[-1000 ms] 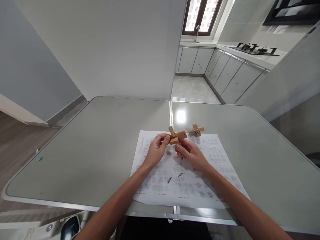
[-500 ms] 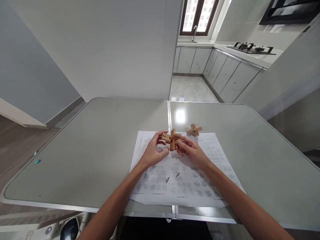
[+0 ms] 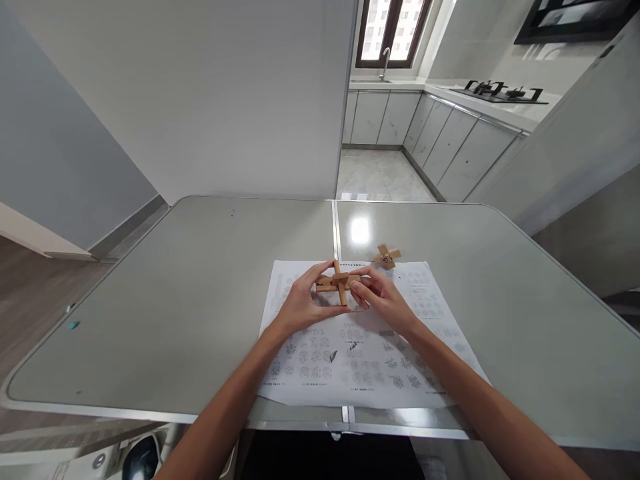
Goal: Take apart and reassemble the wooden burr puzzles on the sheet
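A small wooden cross-shaped puzzle (image 3: 340,283) of interlocked sticks is held between both hands just above a printed sheet (image 3: 360,347). My left hand (image 3: 305,303) pinches its left side with thumb and fingers. From the right, the fingertips of my right hand (image 3: 383,300) grip the puzzle. A second, smaller wooden puzzle piece (image 3: 386,257) lies on the table at the sheet's far edge, beyond my right hand.
The grey folding table (image 3: 175,293) has a metal seam down its middle and a rounded metal rim. A small teal object (image 3: 73,325) lies near the left edge. Behind stands a white wall panel, with a kitchen and counter at the back right.
The wooden puzzle has been turned in my hands, from tilted and bunched to a flat cross. Both hands have dropped slightly toward the sheet.
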